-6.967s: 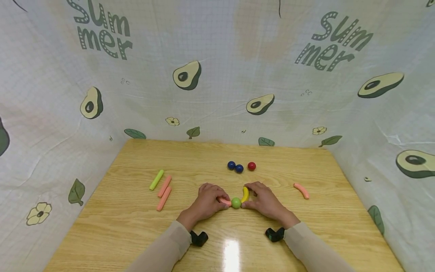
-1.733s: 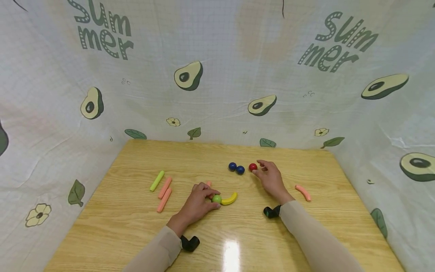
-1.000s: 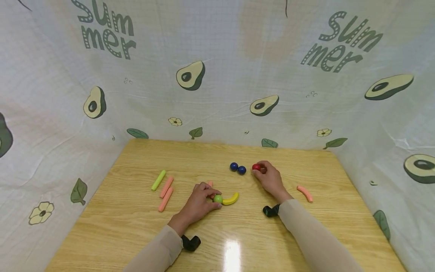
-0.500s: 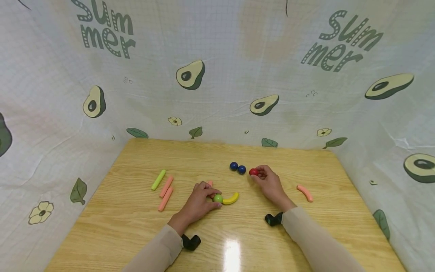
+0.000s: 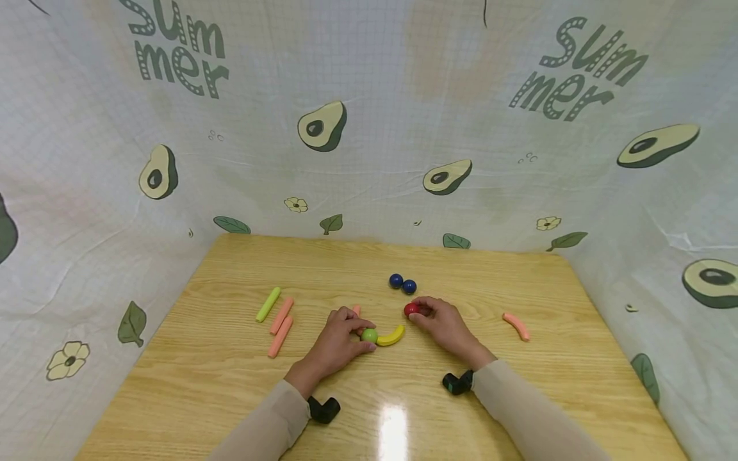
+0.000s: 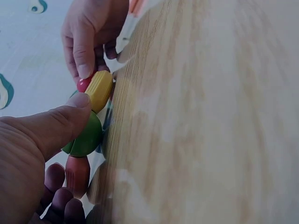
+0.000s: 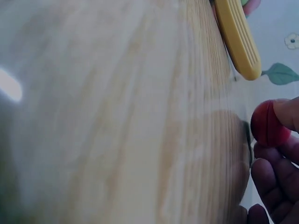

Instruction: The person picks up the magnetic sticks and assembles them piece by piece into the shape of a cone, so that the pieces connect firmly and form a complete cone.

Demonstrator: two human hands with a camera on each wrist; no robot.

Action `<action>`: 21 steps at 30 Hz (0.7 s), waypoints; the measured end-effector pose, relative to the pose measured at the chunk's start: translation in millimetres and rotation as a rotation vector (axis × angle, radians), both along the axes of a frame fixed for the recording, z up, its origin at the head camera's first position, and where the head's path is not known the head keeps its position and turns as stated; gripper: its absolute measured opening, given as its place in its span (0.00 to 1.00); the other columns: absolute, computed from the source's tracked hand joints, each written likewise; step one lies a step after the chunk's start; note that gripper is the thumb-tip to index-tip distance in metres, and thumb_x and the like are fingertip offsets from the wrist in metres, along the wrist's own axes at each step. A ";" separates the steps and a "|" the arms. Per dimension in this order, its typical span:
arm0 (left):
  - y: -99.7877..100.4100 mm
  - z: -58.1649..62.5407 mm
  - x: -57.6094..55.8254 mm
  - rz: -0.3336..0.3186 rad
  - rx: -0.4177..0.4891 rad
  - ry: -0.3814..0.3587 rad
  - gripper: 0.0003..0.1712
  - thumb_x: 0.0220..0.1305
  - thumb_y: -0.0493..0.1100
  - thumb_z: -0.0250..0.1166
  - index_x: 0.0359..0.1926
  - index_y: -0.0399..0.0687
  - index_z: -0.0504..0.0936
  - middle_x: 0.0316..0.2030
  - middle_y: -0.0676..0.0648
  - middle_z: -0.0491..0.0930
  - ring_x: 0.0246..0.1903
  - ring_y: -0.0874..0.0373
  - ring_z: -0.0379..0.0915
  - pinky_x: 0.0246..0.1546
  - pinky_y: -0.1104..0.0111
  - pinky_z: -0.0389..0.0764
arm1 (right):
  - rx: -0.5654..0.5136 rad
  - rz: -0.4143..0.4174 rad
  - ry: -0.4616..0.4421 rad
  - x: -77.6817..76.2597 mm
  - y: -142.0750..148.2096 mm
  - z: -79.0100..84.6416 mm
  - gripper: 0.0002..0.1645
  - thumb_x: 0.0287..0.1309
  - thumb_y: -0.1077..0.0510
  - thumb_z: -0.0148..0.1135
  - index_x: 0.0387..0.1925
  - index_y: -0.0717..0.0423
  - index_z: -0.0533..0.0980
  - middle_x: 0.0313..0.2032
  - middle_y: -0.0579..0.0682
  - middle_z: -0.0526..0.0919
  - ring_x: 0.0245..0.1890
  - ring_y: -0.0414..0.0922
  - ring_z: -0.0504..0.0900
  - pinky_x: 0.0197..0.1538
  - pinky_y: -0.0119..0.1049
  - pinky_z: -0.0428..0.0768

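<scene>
My left hand (image 5: 337, 339) pinches a glossy green ball (image 5: 369, 336) between thumb and fingers, low over the table. From the ball's right side a curved, grooved yellow stick (image 5: 392, 336) points right. A salmon stick (image 6: 77, 176) joins the ball on the opposite side in the left wrist view; in the head view, the fingers hide most of it, with a salmon end (image 5: 357, 310) showing behind them. My right hand (image 5: 446, 323) pinches a red ball (image 5: 411, 309) with a seam, just beyond the yellow stick's free end, with a gap between ball and stick.
Two blue balls (image 5: 402, 283) lie side by side behind the right hand. At the left are a lime stick (image 5: 268, 304) and two straight salmon sticks (image 5: 280, 326). A curved salmon stick (image 5: 516, 326) lies at the right. A printed cloth (image 5: 380, 128) hangs around the wooden table (image 5: 230, 397).
My right hand let go of the yellow stick, took hold of the red ball and brought it nearer and leftward. My left hand shifted its grip to the green ball and now stays still.
</scene>
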State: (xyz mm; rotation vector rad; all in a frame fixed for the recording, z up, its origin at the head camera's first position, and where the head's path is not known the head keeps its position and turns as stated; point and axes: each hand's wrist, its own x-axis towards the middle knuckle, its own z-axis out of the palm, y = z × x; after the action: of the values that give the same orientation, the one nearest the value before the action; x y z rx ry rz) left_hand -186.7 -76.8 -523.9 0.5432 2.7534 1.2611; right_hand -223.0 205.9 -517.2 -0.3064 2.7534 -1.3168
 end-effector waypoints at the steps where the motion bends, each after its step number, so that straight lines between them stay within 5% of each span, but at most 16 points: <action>1: 0.0 -0.1 -0.1 0.000 0.000 0.000 0.20 0.61 0.51 0.79 0.54 0.57 0.90 0.43 0.56 0.70 0.47 0.58 0.60 0.49 0.65 0.72 | 0.010 0.006 0.000 0.3 -1.0 -0.3 0.22 0.69 0.51 0.71 0.59 0.55 0.82 0.46 0.48 0.88 0.42 0.41 0.82 0.49 0.39 0.81; 21: 0.3 -1.0 -0.2 0.001 0.012 -0.001 0.19 0.61 0.51 0.80 0.53 0.57 0.91 0.43 0.56 0.70 0.47 0.58 0.61 0.50 0.65 0.73 | 0.070 0.135 -0.007 8.0 -9.2 5.4 0.22 0.69 0.51 0.71 0.61 0.50 0.82 0.53 0.45 0.84 0.52 0.45 0.77 0.58 0.44 0.75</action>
State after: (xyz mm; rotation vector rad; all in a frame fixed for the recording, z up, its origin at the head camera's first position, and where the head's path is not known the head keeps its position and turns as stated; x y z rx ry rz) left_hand -186.9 -76.5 -524.9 0.5418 2.7476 1.2783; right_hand -215.0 196.7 -511.8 -0.4731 2.7115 -1.1840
